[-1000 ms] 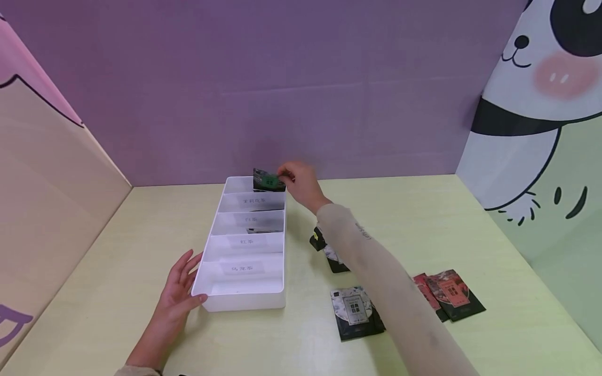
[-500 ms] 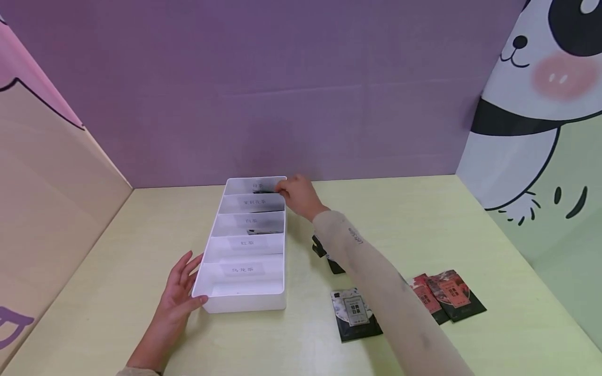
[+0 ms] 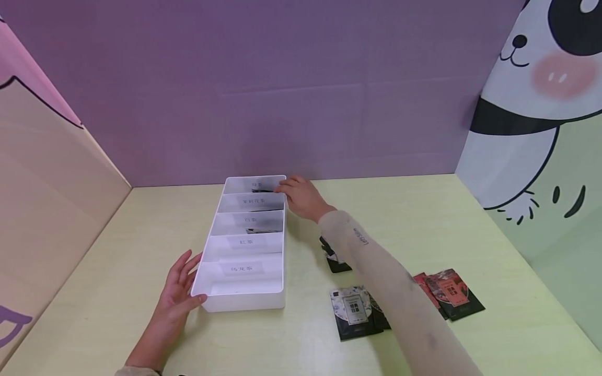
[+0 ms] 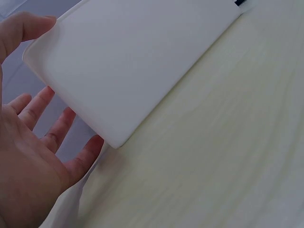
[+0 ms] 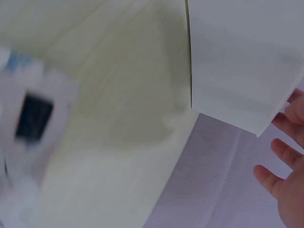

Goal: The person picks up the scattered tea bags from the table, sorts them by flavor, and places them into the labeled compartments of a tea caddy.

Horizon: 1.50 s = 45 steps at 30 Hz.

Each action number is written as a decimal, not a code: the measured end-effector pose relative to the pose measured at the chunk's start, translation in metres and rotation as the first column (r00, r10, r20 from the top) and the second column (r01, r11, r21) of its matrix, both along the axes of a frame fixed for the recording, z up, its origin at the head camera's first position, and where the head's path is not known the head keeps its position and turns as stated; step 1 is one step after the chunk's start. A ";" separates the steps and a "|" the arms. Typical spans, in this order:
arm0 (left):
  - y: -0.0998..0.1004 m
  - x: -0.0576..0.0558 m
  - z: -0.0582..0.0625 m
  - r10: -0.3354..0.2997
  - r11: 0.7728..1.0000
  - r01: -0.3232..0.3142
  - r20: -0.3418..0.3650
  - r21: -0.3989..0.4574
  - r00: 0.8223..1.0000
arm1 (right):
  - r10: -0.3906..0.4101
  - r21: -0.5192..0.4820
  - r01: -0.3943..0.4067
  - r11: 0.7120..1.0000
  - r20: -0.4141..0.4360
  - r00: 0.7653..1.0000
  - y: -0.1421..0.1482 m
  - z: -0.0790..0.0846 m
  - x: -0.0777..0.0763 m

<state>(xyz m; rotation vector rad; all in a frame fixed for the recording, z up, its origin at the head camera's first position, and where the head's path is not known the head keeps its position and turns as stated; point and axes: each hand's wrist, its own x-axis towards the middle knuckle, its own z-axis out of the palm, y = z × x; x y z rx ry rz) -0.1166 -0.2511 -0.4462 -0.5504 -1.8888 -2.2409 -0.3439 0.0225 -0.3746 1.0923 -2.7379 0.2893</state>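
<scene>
A white divided box (image 3: 244, 302) with paper labels stands on the table. My left hand (image 3: 176, 297) holds its near left corner, thumb on the front end and spread fingers along the side. At the far right corner, my right hand (image 3: 305, 199) has its fingers over the rim; in the right wrist view they are spread and loosely bent, with no packet visible among them. Only the top edge of a dark tea packet (image 3: 262, 190) shows in the farthest compartment. Another packet (image 3: 263, 231) lies in the middle compartment, and a thin dark edge shows in the one between.
Right of the box lie black-and-white packets (image 3: 356, 310), partly under the right forearm. Red-and-black packets (image 3: 453, 293) overlap farther right. More dark packets (image 3: 336, 263) are half hidden by the sleeve. A purple wall (image 3: 367, 130) rises behind the table.
My right hand has lowered the green-and-black tea packet into the farthest compartment and let it go, staying at the rim. The left hand has kept its place on the box.
</scene>
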 end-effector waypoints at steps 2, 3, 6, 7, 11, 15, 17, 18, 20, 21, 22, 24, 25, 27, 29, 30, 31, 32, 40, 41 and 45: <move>0.000 0.000 0.000 -0.001 1.000 0.001 0.000 0.000 1.000 | 0.007 0.031 -0.007 0.999 0.004 1.000 0.002 0.002 0.002; 0.000 0.000 0.000 -0.003 1.000 0.003 0.000 0.000 1.000 | 0.015 0.044 -0.015 0.999 0.002 1.000 0.004 0.004 0.003; 0.000 0.000 0.000 -0.005 1.000 0.005 -0.001 0.004 1.000 | 0.042 0.067 -0.043 0.997 0.007 0.999 0.009 0.010 0.007; 0.000 0.000 0.000 -0.004 1.000 0.004 -0.001 0.003 1.000 | 0.051 0.070 -0.051 0.996 0.005 0.999 0.012 0.012 0.009; 0.000 -0.001 0.000 -0.005 1.000 0.005 0.003 0.008 1.000 | 0.086 0.072 -0.084 0.994 -0.026 0.996 0.023 0.015 0.012; -0.001 0.000 0.000 -0.004 1.000 0.004 0.002 0.014 1.000 | 0.097 0.041 -0.097 0.994 -0.011 0.995 0.036 0.012 0.015; -0.001 0.000 0.000 -0.004 1.000 0.004 -0.002 0.019 1.000 | 0.096 0.033 -0.097 0.995 0.022 0.995 0.043 0.009 0.018; -0.002 0.001 0.000 -0.002 1.000 0.002 -0.003 0.019 1.000 | 0.095 0.028 -0.096 0.995 0.045 0.994 0.046 0.007 0.020; -0.003 0.001 0.000 -0.004 1.000 0.004 -0.007 0.025 1.000 | 0.094 0.027 -0.096 0.995 0.077 0.993 0.054 0.004 0.023; -0.003 0.001 0.000 -0.003 1.000 0.003 -0.007 0.023 1.000 | 0.094 0.018 -0.097 0.995 0.094 0.991 0.059 0.002 0.025; -0.003 0.001 0.000 -0.003 1.000 0.003 -0.009 0.024 1.000 | 0.094 0.010 -0.096 0.995 0.108 0.990 0.063 0.000 0.026; -0.003 0.001 -0.001 -0.006 1.000 0.006 -0.012 0.027 1.000 | 0.098 -0.018 -0.097 0.995 0.138 0.986 0.073 -0.002 0.031; -0.003 0.001 -0.001 -0.007 1.000 0.007 -0.013 0.025 1.000 | 0.099 -0.030 -0.095 0.995 0.157 0.983 0.078 -0.002 0.034; -0.002 0.000 -0.001 -0.011 1.000 0.012 -0.016 0.026 1.000 | 0.098 -0.053 -0.089 0.995 0.211 0.972 0.088 -0.001 0.040; -0.001 0.000 -0.001 -0.015 1.000 0.015 -0.016 0.024 1.000 | 0.088 -0.080 -0.067 0.995 0.299 0.950 0.099 0.002 0.048; 0.000 -0.001 -0.001 -0.016 1.000 0.017 -0.016 0.023 1.000 | 0.082 -0.097 -0.051 0.994 0.349 0.933 0.103 0.005 0.052; 0.000 -0.001 -0.001 -0.017 1.000 0.017 -0.017 0.022 1.000 | 0.077 -0.112 -0.036 0.993 0.392 0.917 0.108 0.007 0.056; 0.000 -0.001 -0.001 -0.016 1.000 0.016 -0.017 0.022 1.000 | 0.073 -0.127 -0.019 0.992 0.433 0.898 0.112 0.009 0.060; -0.001 -0.002 0.001 -0.002 1.000 0.002 -0.004 0.008 1.000 | 0.008 -0.098 0.060 0.993 0.574 0.819 0.129 0.007 0.080; -0.001 -0.002 0.001 -0.001 1.000 0.001 -0.003 0.006 1.000 | -0.004 -0.087 0.067 0.994 0.583 0.813 0.131 0.005 0.082; 0.000 -0.001 0.000 -0.002 1.000 0.002 -0.007 0.009 1.000 | -0.039 -0.053 0.089 0.995 0.595 0.803 0.135 -0.004 0.085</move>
